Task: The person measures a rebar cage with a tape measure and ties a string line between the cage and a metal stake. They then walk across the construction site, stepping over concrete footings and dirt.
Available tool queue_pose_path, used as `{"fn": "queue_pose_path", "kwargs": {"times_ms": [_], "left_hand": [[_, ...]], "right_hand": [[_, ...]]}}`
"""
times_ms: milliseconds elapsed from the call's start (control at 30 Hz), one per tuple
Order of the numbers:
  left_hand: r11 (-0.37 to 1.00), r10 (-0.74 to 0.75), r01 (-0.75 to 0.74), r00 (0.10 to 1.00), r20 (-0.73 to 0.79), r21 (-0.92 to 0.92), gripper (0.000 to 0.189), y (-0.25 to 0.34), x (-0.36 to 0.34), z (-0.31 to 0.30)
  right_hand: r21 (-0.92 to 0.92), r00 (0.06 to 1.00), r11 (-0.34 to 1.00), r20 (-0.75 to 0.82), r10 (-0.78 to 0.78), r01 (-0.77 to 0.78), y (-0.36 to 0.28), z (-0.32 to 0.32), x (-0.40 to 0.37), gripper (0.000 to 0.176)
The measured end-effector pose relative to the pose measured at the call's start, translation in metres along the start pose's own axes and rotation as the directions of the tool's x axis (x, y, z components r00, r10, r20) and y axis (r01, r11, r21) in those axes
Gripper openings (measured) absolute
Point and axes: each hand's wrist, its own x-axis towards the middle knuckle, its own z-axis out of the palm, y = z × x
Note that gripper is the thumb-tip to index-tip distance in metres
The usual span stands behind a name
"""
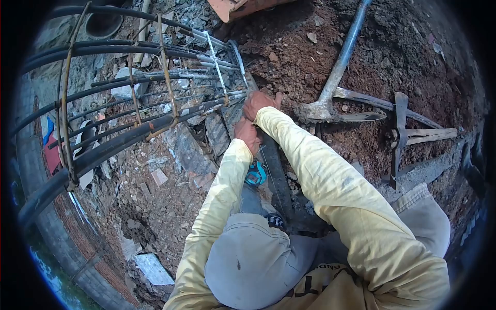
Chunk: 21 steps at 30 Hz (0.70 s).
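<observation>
My right hand [261,105] is closed, its fingers curled down at the end of a rebar cage [139,129], beside the dark board [281,181]. Just below it, my left hand [248,135] is closed too, close against the right wrist. What either hand grips is hidden by the fingers. A thin line [269,168] runs down from near the hands along the board. Under the left wrist lies a round teal-and-black object [256,174], whose kind I cannot make out.
A mattock [318,110] with a long bluish handle lies on the reddish soil at right. Beyond it rests another metal-headed tool [400,124] with a wooden handle. Rubble and a white tile piece [154,269] lie at left. A paved strip [67,232] borders the left side.
</observation>
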Motion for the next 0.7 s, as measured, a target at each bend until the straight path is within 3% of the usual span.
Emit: {"fn": "queue_pose_path", "kwargs": {"times_ms": [33, 100, 167, 233, 267, 300, 367, 400, 433, 500, 567, 667, 700], "left_hand": [[0.999, -0.014, 0.014, 1.0, 0.005, -0.03, 0.011, 0.003, -0.004, 0.002], [0.983, -0.102, 0.102, 0.995, 0.009, -0.156, 0.011, 0.009, -0.01, 0.004], [0.944, -0.217, 0.227, 0.974, 0.065, -0.241, 0.012, 0.009, 0.0, -0.007], [0.906, -0.313, 0.324, 0.946, 0.083, -0.274, 0.013, 0.014, 0.0, -0.006], [0.896, -0.351, 0.357, 0.934, 0.07, -0.266, 0.014, 0.017, 0.0, -0.006], [0.884, -0.39, 0.39, 0.919, 0.054, -0.257, 0.016, 0.022, -0.003, -0.004], [0.867, -0.421, 0.428, 0.903, 0.084, -0.255, 0.017, 0.03, -0.006, 0.0], [0.858, -0.437, 0.448, 0.894, 0.102, -0.252, 0.018, 0.031, -0.006, 0.001], [0.848, -0.442, 0.465, 0.885, 0.143, -0.255, 0.018, 0.032, -0.005, 0.0], [0.829, -0.45, 0.496, 0.865, 0.22, -0.257, 0.018, 0.035, -0.005, -0.005], [0.87, -0.42, 0.444, 0.895, 0.149, -0.214, 0.017, 0.037, -0.006, 0.001], [0.958, -0.268, 0.26, 0.962, -0.053, -0.118, 0.015, 0.025, -0.009, 0.017], [0.98, -0.192, 0.184, 0.973, -0.127, -0.072, 0.015, 0.02, -0.01, 0.022]], "right_hand": [[-0.148, 0.964, 0.987, -0.248, -0.09, 0.054, 0.004, 0.003, -0.002, 0.076], [0.176, 0.991, 0.977, 0.088, 0.104, -0.118, 0.0, -0.018, 0.001, 0.075], [0.214, 0.98, 0.963, 0.15, 0.134, -0.165, -0.006, -0.029, 0.003, 0.071], [-0.005, 0.996, 0.999, -0.081, 0.048, -0.049, -0.01, -0.018, 0.004, 0.064], [0.69, 0.961, 0.689, -0.276, -0.033, 0.222, -0.013, -0.012, 0.01, 0.056], [0.884, 0.886, -0.06, -0.461, 0.056, 0.464, -0.012, 0.017, 0.018, 0.049], [0.71, 0.9, -0.554, -0.352, 0.258, 0.436, -0.018, -0.005, 0.033, 0.028], [0.519, 0.889, -0.723, -0.29, 0.353, 0.456, -0.018, -0.004, 0.038, 0.019], [0.135, 0.944, -0.938, -0.136, 0.301, 0.319, -0.025, -0.002, 0.038, 0.015], [-0.233, 0.974, -0.957, -0.105, 0.2, 0.172, -0.029, 0.013, 0.038, 0.015], [-0.1, 0.938, -0.974, -0.267, 0.222, 0.202, -0.02, 0.055, 0.036, 0.024], [-0.033, 0.893, -0.897, -0.086, 0.441, 0.44, -0.028, 0.044, 0.038, 0.017], [-0.02, 0.892, -0.897, -0.102, 0.441, 0.442, -0.027, 0.047, 0.037, 0.017]]}}
